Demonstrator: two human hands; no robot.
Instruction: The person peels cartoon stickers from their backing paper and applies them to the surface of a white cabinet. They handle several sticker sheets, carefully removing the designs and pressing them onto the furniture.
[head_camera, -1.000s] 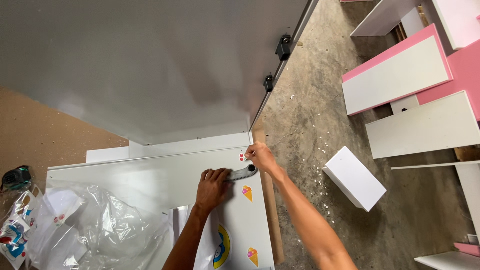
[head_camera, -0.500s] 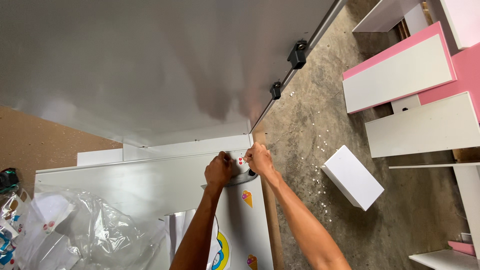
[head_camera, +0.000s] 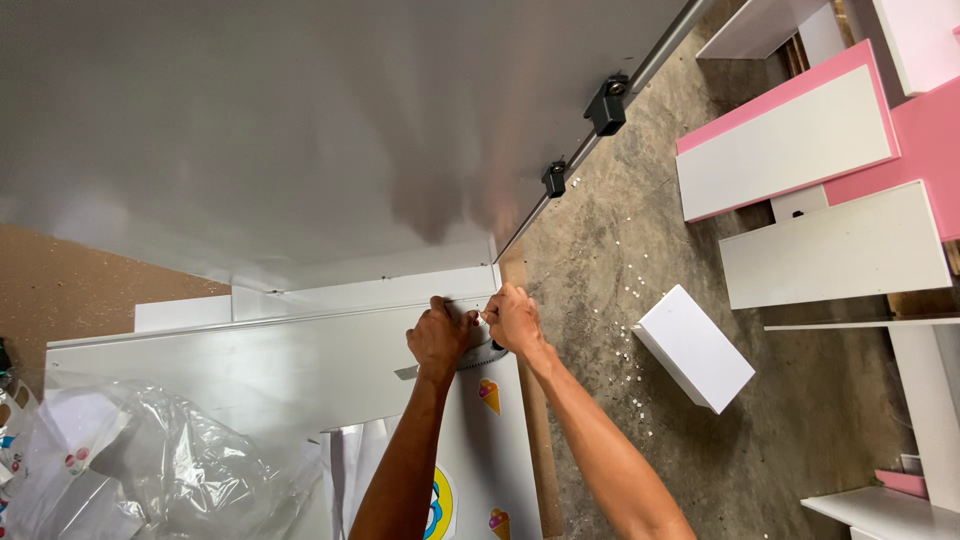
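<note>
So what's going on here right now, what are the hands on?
A person leans over a white furniture panel with cartoon stickers. Both hands meet near its top edge: the left hand presses on a small grey metal bracket, and the right hand pinches something tiny beside it, too small to identify. A large white board with black hinges lies just beyond. A white box-shaped piece and pink and white panels lie on the concrete floor.
</note>
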